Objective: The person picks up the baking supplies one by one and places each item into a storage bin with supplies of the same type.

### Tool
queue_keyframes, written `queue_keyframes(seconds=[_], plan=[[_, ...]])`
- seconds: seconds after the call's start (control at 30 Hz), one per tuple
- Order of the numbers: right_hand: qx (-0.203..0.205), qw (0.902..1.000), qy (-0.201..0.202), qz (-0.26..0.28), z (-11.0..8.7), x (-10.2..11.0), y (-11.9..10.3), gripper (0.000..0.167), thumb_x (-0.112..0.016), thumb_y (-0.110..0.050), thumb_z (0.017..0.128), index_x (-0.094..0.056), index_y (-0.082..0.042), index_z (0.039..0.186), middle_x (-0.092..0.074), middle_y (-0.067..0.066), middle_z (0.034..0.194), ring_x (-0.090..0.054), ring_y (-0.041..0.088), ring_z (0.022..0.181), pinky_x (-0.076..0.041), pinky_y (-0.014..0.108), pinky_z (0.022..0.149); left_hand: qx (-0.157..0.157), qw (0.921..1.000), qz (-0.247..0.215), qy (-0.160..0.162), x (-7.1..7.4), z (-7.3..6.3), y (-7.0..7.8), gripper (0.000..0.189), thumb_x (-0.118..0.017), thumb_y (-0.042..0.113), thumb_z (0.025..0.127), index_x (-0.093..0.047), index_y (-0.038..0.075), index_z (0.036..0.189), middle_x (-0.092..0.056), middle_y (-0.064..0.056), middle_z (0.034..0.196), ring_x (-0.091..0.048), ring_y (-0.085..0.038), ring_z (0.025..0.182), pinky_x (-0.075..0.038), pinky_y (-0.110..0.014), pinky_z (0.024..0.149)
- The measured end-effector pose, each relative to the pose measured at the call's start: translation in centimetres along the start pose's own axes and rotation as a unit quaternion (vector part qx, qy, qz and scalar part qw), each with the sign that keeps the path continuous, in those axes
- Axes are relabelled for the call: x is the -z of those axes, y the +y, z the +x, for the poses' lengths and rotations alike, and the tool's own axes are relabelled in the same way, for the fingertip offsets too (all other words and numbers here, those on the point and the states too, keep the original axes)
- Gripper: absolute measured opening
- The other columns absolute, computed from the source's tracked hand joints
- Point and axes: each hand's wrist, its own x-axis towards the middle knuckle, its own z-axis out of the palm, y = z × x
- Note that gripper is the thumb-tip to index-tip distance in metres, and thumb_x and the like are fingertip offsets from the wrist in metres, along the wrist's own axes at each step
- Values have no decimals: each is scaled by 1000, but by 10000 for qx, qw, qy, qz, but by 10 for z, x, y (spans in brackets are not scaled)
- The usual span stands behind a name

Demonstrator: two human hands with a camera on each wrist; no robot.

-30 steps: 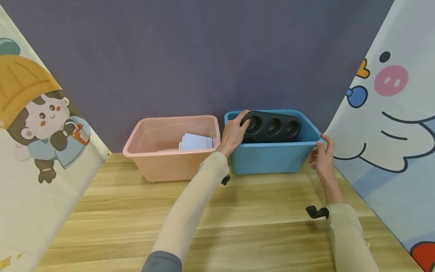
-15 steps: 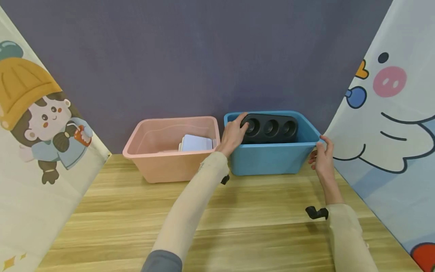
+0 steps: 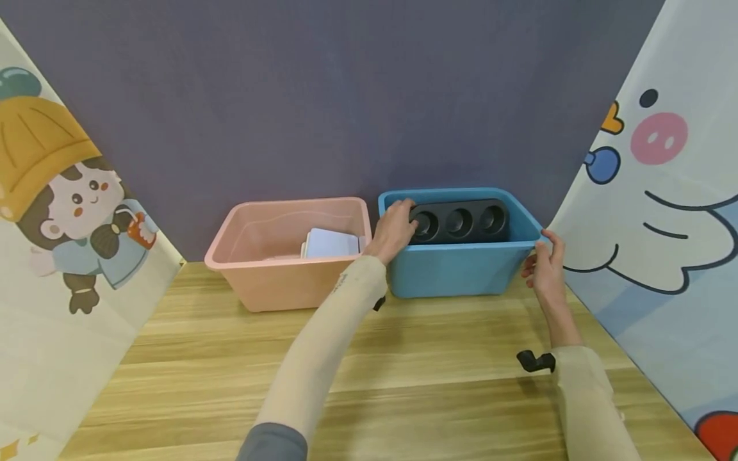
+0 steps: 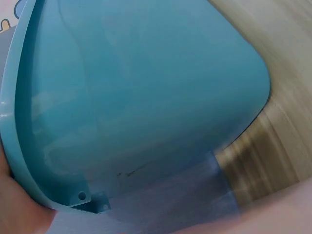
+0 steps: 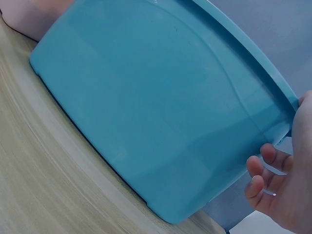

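Observation:
A black muffin pan (image 3: 475,232) with round cups stands tilted inside the blue bin (image 3: 455,272), its upper part showing above the front rim. My left hand (image 3: 394,230) reaches over the bin's left end, fingers curled at the pan's left end; its fingertips are partly hidden. In the left wrist view, part of that hand (image 4: 22,207) shows beside the bin's rim. My right hand (image 3: 548,266) pinches the rim at the bin's front right corner. The right wrist view shows its other fingers (image 5: 254,187) loosely bent below the rim.
Left of the blue bin stands a pink bin (image 3: 288,282) with pale blue and white flat-sided items (image 3: 331,244) inside. Both bins sit on a wood-grain tabletop (image 3: 438,384) against a dark backdrop (image 3: 346,96). Cartoon-printed panels (image 3: 680,211) flank the sides.
The muffin pan has sunk lower into the blue bin, and my left hand has dipped slightly with it. My right hand stays at the corner of the rim.

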Motion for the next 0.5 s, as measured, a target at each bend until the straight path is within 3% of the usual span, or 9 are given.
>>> queue_keyframes(seconds=[0.2,0.5], plan=[[40,9999,-16,101,0,-1,1,44,-32,-36,107,-26,-29,150,-50,9,80,-53,12,56,-43,25,46,-40,9996,254,-128,2,2,0,39,-55,11,100,-55,9,139,-55,-11,135,-58,-23,117,-52,-34,93],[-8,10000,45,69,-1,-2,0,43,-32,-36,107,-26,-29,149,-50,11,80,-53,9,54,-43,25,46,-85,9986,-452,-249,13,-4,-4,34,-49,20,103,-58,17,135,-57,-3,132,-56,-19,120,-49,-34,95]])
